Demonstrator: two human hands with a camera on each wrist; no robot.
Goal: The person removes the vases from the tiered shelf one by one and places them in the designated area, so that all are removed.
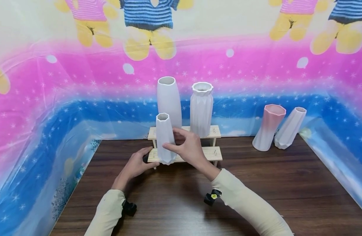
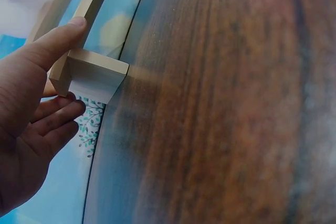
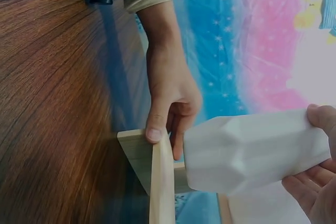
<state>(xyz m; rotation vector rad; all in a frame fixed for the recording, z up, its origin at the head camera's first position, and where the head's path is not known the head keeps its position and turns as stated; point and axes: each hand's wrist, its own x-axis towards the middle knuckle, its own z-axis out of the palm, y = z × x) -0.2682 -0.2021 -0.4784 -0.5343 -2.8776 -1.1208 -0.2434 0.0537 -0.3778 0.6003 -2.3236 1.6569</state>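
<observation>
My right hand [image 1: 191,149] holds a slim white faceted vase [image 1: 164,137] upright by its side, thumb in front and fingers behind. In the right wrist view, the vase's base [image 3: 202,153] sits close over the lower step of a two-tier wooden stand [image 3: 163,182]. My left hand [image 1: 136,165] grips the left end of that lower step [image 1: 205,154]. In the left wrist view, its thumb [image 2: 60,38] lies along the board's edge, with the other fingers curled below the end.
On the upper step stand a tall smooth white vase [image 1: 169,98] and a ribbed white vase [image 1: 201,111] with a scalloped rim. A pink-and-white vase [image 1: 269,127] and another white faceted vase [image 1: 290,127] are at the back right of the dark wooden table [image 1: 175,206]. A printed cloth [image 1: 242,72] hangs behind.
</observation>
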